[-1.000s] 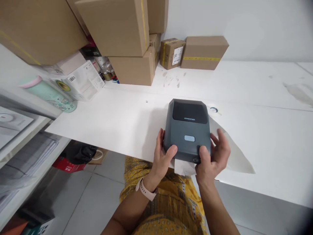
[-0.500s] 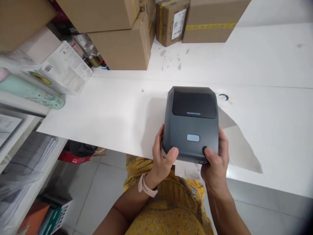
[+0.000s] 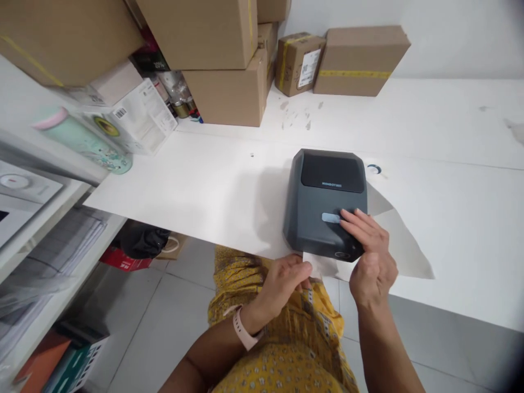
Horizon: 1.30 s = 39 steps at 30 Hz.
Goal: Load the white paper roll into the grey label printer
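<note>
A dark grey label printer (image 3: 323,202) with a black lid and a light blue button stands near the front edge of the white table (image 3: 213,185). Pale paper (image 3: 321,266) hangs out below its front edge. My left hand (image 3: 284,281) pinches this paper at its left side, thumb against the bent fingers. The fingers of my right hand (image 3: 374,254) lie stretched over the printer's front right corner, beside the button.
Cardboard boxes (image 3: 225,95) stand stacked at the back left, with a small labelled box (image 3: 297,65) beside a larger one (image 3: 356,63). A mint bottle (image 3: 92,144) leans left. Grey sheet material (image 3: 403,243) lies right of the printer.
My left hand has left the printer's side and moved down to the paper. My right hand has loosened its grip and now rests on top. The view has shifted slightly.
</note>
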Motion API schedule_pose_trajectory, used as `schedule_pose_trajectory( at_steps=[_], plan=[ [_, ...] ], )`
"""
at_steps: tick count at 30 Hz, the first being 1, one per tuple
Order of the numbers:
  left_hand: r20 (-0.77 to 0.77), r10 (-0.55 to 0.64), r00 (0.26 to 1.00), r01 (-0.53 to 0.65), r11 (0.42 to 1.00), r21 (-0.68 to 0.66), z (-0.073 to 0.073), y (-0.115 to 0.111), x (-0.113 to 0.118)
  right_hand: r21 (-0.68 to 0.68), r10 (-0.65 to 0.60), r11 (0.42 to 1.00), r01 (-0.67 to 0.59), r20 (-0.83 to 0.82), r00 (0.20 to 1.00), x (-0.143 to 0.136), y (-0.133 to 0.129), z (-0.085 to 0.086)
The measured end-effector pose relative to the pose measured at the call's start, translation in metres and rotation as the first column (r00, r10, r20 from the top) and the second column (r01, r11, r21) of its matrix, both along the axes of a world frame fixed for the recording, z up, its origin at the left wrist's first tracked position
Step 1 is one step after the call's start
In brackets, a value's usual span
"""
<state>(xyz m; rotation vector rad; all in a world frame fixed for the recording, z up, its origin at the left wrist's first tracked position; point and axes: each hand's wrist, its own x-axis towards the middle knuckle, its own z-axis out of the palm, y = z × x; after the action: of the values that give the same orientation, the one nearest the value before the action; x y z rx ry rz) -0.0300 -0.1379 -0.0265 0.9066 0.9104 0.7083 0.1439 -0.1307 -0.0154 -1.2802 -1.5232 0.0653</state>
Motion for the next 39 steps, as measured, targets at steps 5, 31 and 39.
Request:
schedule_pose_trajectory(
  at_steps=[5, 31, 39],
  plan=[
    [0.029, -0.082, 0.996, 0.084, 0.994, -0.072, 0.013, 0.016, 0.02, 0.01, 0.0, 1.0, -0.001, 0.009, 1.0, 0.0, 0.003, 0.001],
    [-0.285, 0.234, 0.929, -0.074, 0.876, 0.477, -0.01, 0.006, 0.011, -0.02, -0.041, 0.999, 0.05, 0.305, 0.951, 0.01, 0.022, 0.018],
    [-0.067, 0.526, 0.848, -0.36, 0.663, 0.656, 0.005, 0.026, 0.004, 0.019, -0.106, 0.994, 0.11, -0.153, 0.983, -0.012, 0.006, -0.007]
  ],
)
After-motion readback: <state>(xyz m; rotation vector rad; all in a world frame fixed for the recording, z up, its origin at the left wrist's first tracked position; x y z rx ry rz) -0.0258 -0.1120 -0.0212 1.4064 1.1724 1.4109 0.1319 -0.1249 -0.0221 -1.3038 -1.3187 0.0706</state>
